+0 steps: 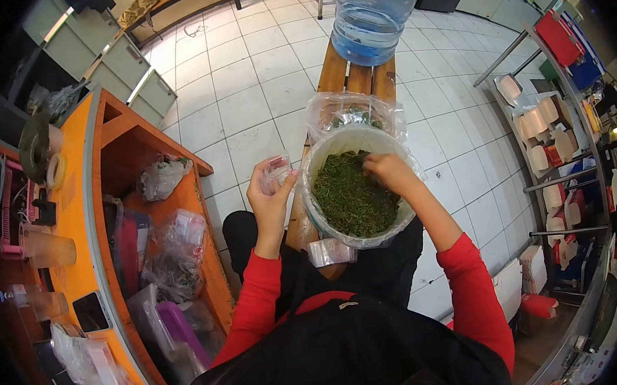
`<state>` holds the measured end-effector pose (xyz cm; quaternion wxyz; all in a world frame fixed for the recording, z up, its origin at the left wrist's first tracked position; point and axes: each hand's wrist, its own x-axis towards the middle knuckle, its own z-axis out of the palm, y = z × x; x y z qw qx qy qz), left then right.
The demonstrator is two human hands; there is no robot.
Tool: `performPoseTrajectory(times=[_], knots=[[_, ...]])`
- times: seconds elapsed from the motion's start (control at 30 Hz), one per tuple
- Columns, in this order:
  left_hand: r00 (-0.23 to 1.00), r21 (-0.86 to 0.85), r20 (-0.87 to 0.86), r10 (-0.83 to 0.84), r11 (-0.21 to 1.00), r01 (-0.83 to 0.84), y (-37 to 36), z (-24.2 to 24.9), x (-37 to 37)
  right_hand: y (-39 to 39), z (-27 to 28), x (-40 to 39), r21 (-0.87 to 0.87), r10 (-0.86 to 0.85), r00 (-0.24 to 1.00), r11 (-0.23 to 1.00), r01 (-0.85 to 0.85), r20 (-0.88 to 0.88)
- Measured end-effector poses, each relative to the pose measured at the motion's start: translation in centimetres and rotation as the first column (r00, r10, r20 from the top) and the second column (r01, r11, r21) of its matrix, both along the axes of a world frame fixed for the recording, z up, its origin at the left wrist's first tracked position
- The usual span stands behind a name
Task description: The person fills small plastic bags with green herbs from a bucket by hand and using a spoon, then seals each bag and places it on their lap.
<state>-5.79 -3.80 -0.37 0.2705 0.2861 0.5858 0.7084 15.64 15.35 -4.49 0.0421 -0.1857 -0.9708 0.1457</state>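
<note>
A round tub (pixel 311 205) lined with clear plastic stands in front of me on a wooden bench (pixel 334 73), filled with chopped green herbs (pixel 348 197). The fingers of my right hand (pixel 387 171) are closed at the herbs, inside the tub's right part; their tips are hidden. Left of the tub, my left hand (pixel 269 199) holds a small clear plastic bag (pixel 275 172) upright. A stack of small clear bags (pixel 331 252) lies on the bench at the tub's near edge. Behind the tub sits a larger clear bag (pixel 356 110) with some greens in it.
A big blue water bottle (pixel 372 18) stands at the bench's far end. On the left is an orange counter (pixel 78 176) with cups, a phone (pixel 92 312) and shelves of plastic bags (pixel 164 177). A metal rack (pixel 564 178) with boxes stands on the right.
</note>
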Motion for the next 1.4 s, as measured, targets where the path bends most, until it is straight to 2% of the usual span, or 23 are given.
performPoseTrajectory(times=[0.03,0.1,0.2,0.3,0.33,0.37,0.43,0.47,0.53,0.63,0.73,0.83,0.87,0.97,1.0,1.03,1.1,1.2,1.3,1.33,1.4], knots=[[1.0,0.007,-0.005,-0.004,1.0,0.004,0.0,-0.1,0.1,-0.1,0.3,-0.4,-0.075,-0.071,0.978,0.996,0.058,-0.195],[1.0,0.027,-0.015,-0.021,0.999,0.022,0.6,-0.5,0.7,-0.6,0.6,-1.5,-0.246,-0.244,0.809,0.961,0.128,-0.534],[0.993,0.006,-0.056,-0.109,0.994,0.109,1.3,-0.5,1.8,-1.4,-1.9,-1.4,-0.351,-0.39,0.894,0.887,0.301,-0.221],[0.97,-0.077,-0.196,-0.146,0.988,0.133,1.1,0.2,2.3,-3.7,0.3,-0.5,-0.441,-0.318,0.903,0.882,0.169,-0.29],[0.956,-0.111,-0.256,-0.143,0.987,0.118,0.9,0.4,2.5,-3.9,0.6,0.2,-0.529,-0.303,0.912,0.84,0.118,-0.277],[0.938,-0.142,-0.315,-0.145,0.984,0.105,0.9,0.5,2.7,-4.1,0.5,0.6,-0.636,-0.39,0.869,0.762,0.12,-0.304],[0.847,-0.098,-0.505,-0.166,0.986,0.135,1.5,-1.0,3.2,-4.3,0.5,1.4,-0.815,-0.567,0.761,0.572,0.091,-0.314],[0.787,-0.076,-0.593,-0.169,0.985,0.153,1.8,-1.6,3.5,-4.1,0.1,1.6,-0.855,-0.579,0.781,0.505,0.116,-0.236],[0.758,-0.223,-0.59,-0.278,0.958,0.178,2.1,-1.5,4.7,-3.7,-0.6,1.7,-0.918,-0.581,0.81,0.36,0.168,-0.08],[0.724,-0.353,-0.601,-0.339,0.925,0.139,2.8,-1.5,5.8,-3.4,0.0,1.9,-0.96,-0.681,0.73,0.163,0.228,0.058],[0.714,-0.396,-0.61,-0.344,0.913,0.101,3.2,-2.8,6.1,-2.6,2.3,2.4,-0.979,-0.803,0.592,0.065,0.196,0.065],[0.74,-0.387,-0.581,-0.339,0.915,0.115,3.3,-2.7,6.2,-3.1,5.5,2.2,-0.95,-0.888,0.389,0.301,0.089,-0.245],[0.749,-0.378,-0.565,-0.346,0.915,0.137,3.2,-2.1,6.3,-3.6,6.6,1.9,-0.897,-0.863,0.32,0.435,0.075,-0.392],[0.81,-0.332,-0.463,-0.361,0.917,0.22,3.7,-2.3,6.6,-6.2,8.2,0.0,-0.56,-0.59,0.234,0.807,0.186,-0.772],[0.832,-0.31,-0.418,-0.364,0.918,0.246,4.0,-2.4,6.7,-6.6,7.5,0.1,-0.284,-0.345,0.322,0.933,0.222,-0.881],[0.842,-0.308,-0.401,-0.36,0.919,0.246,4.0,-2.3,6.9,-6.9,7.1,0.6,0.002,-0.1,0.491,0.979,0.204,-0.865],[0.864,-0.304,-0.364,-0.347,0.921,0.243,4.0,-2.1,7.1,-7.8,7.0,1.0,0.3,0.161,0.651,0.948,0.107,-0.742],[0.879,-0.203,-0.352,-0.322,0.943,0.264,4.0,-2.5,7.1,-8.1,6.8,1.4,0.35,0.231,0.638,0.935,0.064,-0.735],[0.901,-0.314,-0.251,-0.354,0.91,0.27,3.5,-1.1,7.1,-7.3,5.7,2.6,0.272,0.137,0.635,0.955,0.12,-0.761],[0.902,-0.254,-0.285,-0.325,0.933,0.256,3.6,-1.5,7.1,-7.1,5.0,2.9,0.108,0.004,0.735,0.99,0.095,-0.678],[0.901,-0.126,-0.349,-0.258,0.966,0.227,3.9,-2.2,7.2,-7.2,4.9,3.0,-0.045,-0.101,0.798,0.995,0.093,-0.594]])
